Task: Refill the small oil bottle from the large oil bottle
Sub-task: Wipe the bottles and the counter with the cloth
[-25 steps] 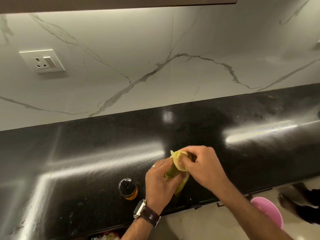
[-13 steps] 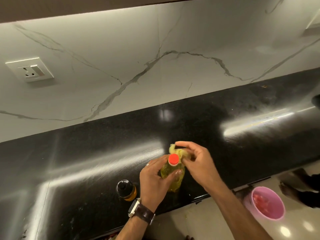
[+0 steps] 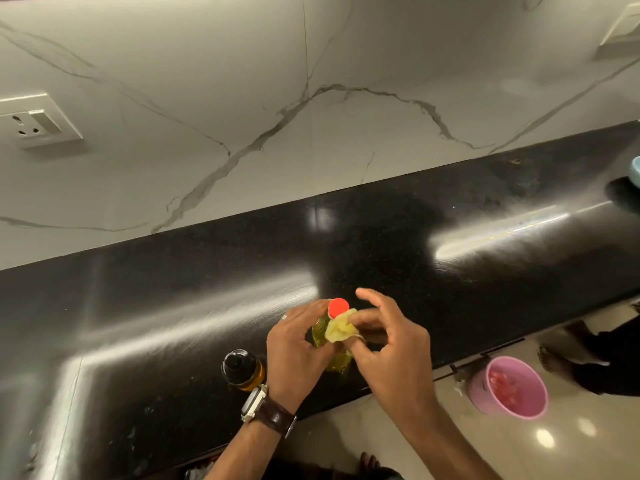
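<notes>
large oil bottle braced upright for wrap removal; cap not yet off.

the left hand (image 3: 294,344) is closed around the body of the large oil bottle (image 3: 334,362), probably to keep it steady on the black counter (image 3: 173,306). the right hand (image 3: 391,341) pinches a crumpled yellowish wrap (image 3: 339,329) just below the red cap (image 3: 338,307), its remaining fingers spread loose. the wrap appears to need removal before the cap can be turned. the small oil bottle (image 3: 242,368), with a black top, stands capped just beside the left wrist, near the counter's front edge, within reach for pouring. a pink bucket (image 3: 509,389) sits on the floor.
</notes>
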Action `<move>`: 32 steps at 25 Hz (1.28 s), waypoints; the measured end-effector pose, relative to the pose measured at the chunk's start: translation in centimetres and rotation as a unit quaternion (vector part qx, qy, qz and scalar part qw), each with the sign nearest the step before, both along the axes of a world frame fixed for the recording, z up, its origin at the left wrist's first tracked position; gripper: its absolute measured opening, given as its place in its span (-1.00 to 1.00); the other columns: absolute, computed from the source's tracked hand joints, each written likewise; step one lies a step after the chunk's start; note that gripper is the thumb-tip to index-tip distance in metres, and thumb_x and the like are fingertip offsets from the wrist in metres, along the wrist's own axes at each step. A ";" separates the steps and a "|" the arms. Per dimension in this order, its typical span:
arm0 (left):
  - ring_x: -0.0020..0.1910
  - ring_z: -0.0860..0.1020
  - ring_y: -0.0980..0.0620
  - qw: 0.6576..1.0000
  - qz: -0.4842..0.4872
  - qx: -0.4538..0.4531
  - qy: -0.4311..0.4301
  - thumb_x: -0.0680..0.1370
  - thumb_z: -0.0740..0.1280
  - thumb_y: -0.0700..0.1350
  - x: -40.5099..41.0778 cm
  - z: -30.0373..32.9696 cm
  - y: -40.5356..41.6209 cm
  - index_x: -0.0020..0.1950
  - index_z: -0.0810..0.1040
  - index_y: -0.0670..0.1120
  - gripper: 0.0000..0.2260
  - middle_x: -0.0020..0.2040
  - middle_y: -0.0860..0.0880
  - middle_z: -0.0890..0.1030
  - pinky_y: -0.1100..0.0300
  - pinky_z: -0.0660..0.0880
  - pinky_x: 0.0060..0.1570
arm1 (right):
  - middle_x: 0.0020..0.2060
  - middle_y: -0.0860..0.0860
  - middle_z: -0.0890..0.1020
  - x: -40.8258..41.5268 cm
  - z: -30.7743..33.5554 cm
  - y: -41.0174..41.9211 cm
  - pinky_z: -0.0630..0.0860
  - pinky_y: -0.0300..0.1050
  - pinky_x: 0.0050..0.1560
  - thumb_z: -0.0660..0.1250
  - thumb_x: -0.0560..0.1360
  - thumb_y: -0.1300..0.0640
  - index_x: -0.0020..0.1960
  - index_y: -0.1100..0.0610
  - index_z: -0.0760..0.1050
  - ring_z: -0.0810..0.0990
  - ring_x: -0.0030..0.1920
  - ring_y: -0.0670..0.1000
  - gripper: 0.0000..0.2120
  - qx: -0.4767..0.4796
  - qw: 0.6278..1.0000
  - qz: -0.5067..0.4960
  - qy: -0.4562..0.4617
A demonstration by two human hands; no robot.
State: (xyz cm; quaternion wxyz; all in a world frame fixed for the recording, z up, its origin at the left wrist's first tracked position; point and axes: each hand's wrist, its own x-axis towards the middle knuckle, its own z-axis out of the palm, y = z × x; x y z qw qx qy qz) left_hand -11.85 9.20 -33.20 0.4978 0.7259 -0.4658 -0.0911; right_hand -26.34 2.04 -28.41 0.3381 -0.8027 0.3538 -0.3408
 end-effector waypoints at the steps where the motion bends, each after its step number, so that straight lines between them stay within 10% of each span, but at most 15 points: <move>1: 0.06 0.65 0.22 1.000 0.002 -0.006 0.007 0.45 0.47 0.16 0.0 0.0 -0.1 0.18 0.69 0.15 -0.68 0.05 0.26 0.71 0.11 0.62 0.03 | 0.02 -0.16 0.63 0.2 0.2 0.2 0.62 -0.34 0.05 0.58 0.42 0.14 0.30 0.01 0.53 0.64 -0.02 -0.17 -0.52 -0.088 0.996 0.016 -0.003; 4: -0.03 0.66 0.18 0.998 0.012 -0.020 0.050 0.48 0.49 0.00 0.1 0.1 -0.4 0.11 0.62 0.25 -0.76 -0.01 0.32 0.68 0.16 0.61 -0.05 | 0.02 0.01 0.60 2.0 0.6 -0.1 0.58 -0.21 -0.10 0.53 0.49 0.10 0.07 0.11 0.64 0.57 -0.07 -0.03 -0.81 -0.372 0.921 0.098 0.069; 7: -0.09 0.59 0.22 1.000 0.003 -0.013 0.007 0.47 0.45 0.04 0.3 0.2 -0.6 0.00 0.57 0.22 -0.85 -0.06 0.35 0.63 0.35 0.49 -0.13 | -0.10 0.03 0.59 3.1 0.5 -1.5 0.52 -0.15 -0.26 0.58 0.43 0.06 -0.16 0.10 0.66 0.52 -0.14 0.01 -0.86 -0.401 0.901 0.067 0.149; 16: 0.09 0.58 0.13 0.999 -0.017 -0.001 0.035 0.34 0.59 0.20 1.0 -0.4 -0.7 0.16 0.68 0.11 -0.57 0.06 0.25 0.68 0.04 0.58 0.03 | -0.06 -0.13 0.72 -0.6 -1.7 -5.8 0.67 -0.19 -0.02 0.61 0.38 0.30 0.02 0.05 0.74 0.69 -0.06 -0.17 -0.74 -0.034 0.999 0.013 -0.010; 21: 0.09 0.56 0.10 0.999 -0.009 0.010 0.045 0.32 0.65 0.09 1.0 -0.7 -0.8 0.15 0.71 0.09 -0.58 0.05 0.24 0.69 -0.03 0.56 0.03 | 0.17 -0.16 0.68 1.8 2.0 -7.1 0.60 -0.27 0.17 0.31 0.64 0.24 0.37 0.02 0.59 0.62 0.18 -0.25 -0.66 0.133 0.957 0.238 0.098; 25: -0.02 0.53 0.10 0.999 -0.001 -0.017 0.041 0.31 0.61 0.13 0.8 -0.6 -0.6 -0.02 0.63 0.25 -0.70 -0.08 0.28 0.64 0.10 0.51 -0.12 | 0.11 -0.16 0.59 4.0 6.3 -7.0 0.55 -0.18 0.15 0.32 0.61 0.03 0.26 -0.02 0.60 0.55 0.09 -0.15 -0.75 -0.054 0.883 0.369 0.285; 28: -0.05 0.55 0.05 0.998 0.011 -0.015 0.061 0.32 0.56 0.04 0.6 -0.8 -0.8 -0.02 0.65 0.24 -0.73 -0.11 0.31 0.63 0.04 0.54 -0.16 | 0.04 0.02 0.62 5.7 6.6 -4.3 0.59 0.01 0.10 0.46 0.54 0.08 0.16 0.09 0.63 0.56 0.04 0.03 -0.78 -0.327 0.753 0.376 0.430; 32: -0.03 0.57 0.02 1.000 0.007 -0.019 0.023 0.43 0.43 -0.03 0.9 -0.8 -0.7 0.01 0.65 0.25 -0.78 -0.11 0.28 0.64 -0.04 0.56 -0.14 | 0.10 0.01 0.70 4.0 5.3 -3.5 0.45 0.07 0.44 0.39 0.58 0.16 0.18 0.09 0.67 0.59 0.27 0.06 -0.80 -0.470 0.693 0.413 0.357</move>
